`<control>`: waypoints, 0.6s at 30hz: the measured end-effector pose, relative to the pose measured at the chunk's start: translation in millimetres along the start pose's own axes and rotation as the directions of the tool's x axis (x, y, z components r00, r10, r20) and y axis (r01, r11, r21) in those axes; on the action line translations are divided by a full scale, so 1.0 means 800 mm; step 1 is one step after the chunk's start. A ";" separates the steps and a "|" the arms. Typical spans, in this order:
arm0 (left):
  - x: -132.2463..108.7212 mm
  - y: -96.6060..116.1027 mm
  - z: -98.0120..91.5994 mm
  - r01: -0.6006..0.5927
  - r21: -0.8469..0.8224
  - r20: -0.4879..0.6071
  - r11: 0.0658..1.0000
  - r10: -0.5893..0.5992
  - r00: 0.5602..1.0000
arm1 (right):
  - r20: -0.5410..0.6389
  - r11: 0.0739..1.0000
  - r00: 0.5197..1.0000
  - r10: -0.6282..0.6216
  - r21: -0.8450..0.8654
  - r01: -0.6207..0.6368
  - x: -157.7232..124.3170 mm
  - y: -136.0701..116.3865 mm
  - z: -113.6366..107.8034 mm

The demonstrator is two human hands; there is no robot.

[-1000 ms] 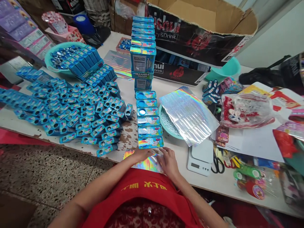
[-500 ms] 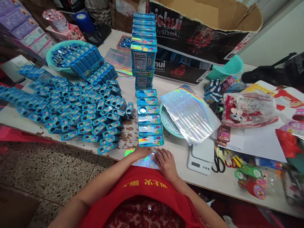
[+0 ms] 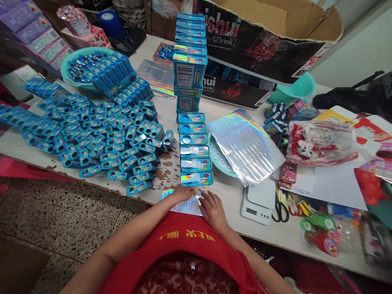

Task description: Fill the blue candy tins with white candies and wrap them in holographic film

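At the table's front edge lies a shiny holographic sheet (image 3: pixel 186 206), partly covered by my hands. My left hand (image 3: pixel 183 193) rests over its far edge with the fingers closed; what they pinch is hidden. From the right, my right hand (image 3: pixel 213 208) bends its fingers and thumb together on a lifted silvery bit at the sheet's right side. Just beyond both hands stands a row of blue candy tins (image 3: pixel 196 178), the nearest ones with shiny strips across their tops. Behind that row, more tins rise in a stack (image 3: pixel 190 73).
Many blue tins (image 3: pixel 116 149) crowd the table's left. To the right, a larger holographic sheet (image 3: pixel 248 147) leans over a bowl of white pellets (image 3: pixel 219 157). Nearby are a scale (image 3: pixel 257 208) and scissors (image 3: pixel 280 210). A large black carton (image 3: pixel 245 53) stands behind.
The view has shifted slightly, so the tin row appears a little to the right. Both hands stay at the small sheet, with only slight finger movement.
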State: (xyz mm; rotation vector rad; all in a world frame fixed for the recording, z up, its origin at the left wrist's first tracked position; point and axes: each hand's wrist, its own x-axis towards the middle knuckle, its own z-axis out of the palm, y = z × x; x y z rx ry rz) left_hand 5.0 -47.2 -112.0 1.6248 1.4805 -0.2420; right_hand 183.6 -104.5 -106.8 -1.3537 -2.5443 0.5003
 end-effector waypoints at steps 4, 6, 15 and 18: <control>0.000 0.001 0.001 0.017 0.002 -0.028 1.000 -0.017 0.999 | -0.023 0.997 0.998 0.055 0.062 -0.053 0.005 -0.005 -0.017; 0.000 0.001 0.002 0.026 0.002 -0.050 1.000 -0.026 0.998 | -0.025 0.989 0.995 0.101 0.115 -0.097 0.010 -0.007 -0.030; -0.052 0.012 -0.019 -0.193 -0.061 -0.121 0.979 0.185 0.975 | 0.056 0.724 0.932 0.357 0.614 -0.314 0.031 -0.032 -0.153; -0.118 0.018 -0.036 -0.416 -0.221 -0.170 0.882 0.385 0.907 | 0.112 0.607 0.901 0.419 0.703 -0.370 0.031 -0.045 -0.194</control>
